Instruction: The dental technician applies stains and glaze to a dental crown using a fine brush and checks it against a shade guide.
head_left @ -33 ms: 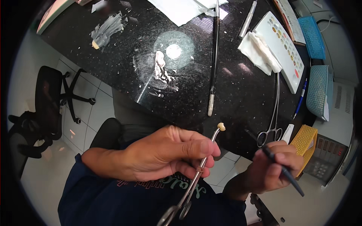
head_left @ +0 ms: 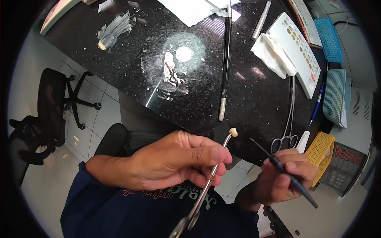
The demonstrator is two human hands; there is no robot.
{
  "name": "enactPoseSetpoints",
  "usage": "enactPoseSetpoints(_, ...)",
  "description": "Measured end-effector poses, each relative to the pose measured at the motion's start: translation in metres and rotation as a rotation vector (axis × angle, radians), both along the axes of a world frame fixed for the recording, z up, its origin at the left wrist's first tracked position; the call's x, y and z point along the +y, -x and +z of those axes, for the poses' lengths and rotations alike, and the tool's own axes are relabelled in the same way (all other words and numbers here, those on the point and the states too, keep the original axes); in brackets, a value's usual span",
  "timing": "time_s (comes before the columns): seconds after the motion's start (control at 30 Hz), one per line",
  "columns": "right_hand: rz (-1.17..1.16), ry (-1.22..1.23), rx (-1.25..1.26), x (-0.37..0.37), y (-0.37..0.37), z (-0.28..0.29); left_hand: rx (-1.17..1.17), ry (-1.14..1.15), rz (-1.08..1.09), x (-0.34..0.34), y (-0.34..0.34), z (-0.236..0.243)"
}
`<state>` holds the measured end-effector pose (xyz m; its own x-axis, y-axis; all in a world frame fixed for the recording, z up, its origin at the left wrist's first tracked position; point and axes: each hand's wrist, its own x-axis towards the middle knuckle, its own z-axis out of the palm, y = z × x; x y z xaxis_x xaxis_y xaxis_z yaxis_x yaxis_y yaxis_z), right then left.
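Note:
My left hand [head_left: 186,160] is closed around a pair of steel hemostat forceps [head_left: 202,195], their ring handles toward my body. The bent tip grips a small cream-coloured, tooth-like crown [head_left: 233,132], just off the table's near edge. A reddish-brown band wraps the shafts by my fingers. In my right hand [head_left: 287,176], lower right, is a slim dark-handled tool [head_left: 295,182], held like a pen. Its thin pointed tip slants up and left toward the crown without touching it; I cannot tell whether it is a brush or a probe.
On the black speckled table [head_left: 190,107] lie white paste [head_left: 170,69], a long black-handled brush [head_left: 226,59], scissor-handled forceps [head_left: 289,127], folded tissue [head_left: 274,55] and a white palette [head_left: 299,51]. Blue baskets [head_left: 333,95] and a yellow basket [head_left: 320,154] line the right. A chair [head_left: 51,99] stands left.
My right hand has shifted slightly left, and the tool's thin tip now shows clearly below the crown. The left hand and forceps have barely moved.

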<state>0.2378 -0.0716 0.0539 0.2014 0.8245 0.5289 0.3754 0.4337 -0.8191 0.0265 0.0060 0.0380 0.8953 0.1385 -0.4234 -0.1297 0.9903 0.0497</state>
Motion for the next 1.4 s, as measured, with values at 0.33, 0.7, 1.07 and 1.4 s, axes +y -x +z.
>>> enactPoseSetpoints(0.33, 0.117, -0.13, -0.11, 0.0, 0.005, -0.009, 0.04, -0.044, 0.044, -0.007, -0.006, 0.006)
enactPoseSetpoints(0.7, 0.061, -0.069, -0.116, -0.003, 0.008, -0.005, 0.037, -0.049, 0.053, -0.007, -0.006, 0.006)
enactPoseSetpoints(1.07, 0.031, -0.049, -0.208, -0.004, 0.012, -0.005, 0.063, -0.05, 0.057, -0.009, -0.007, 0.004)
enactPoseSetpoints(1.4, 0.043, -0.042, -0.248, -0.002, 0.011, -0.003, 0.067, -0.061, 0.086, -0.01, -0.008, 0.004)
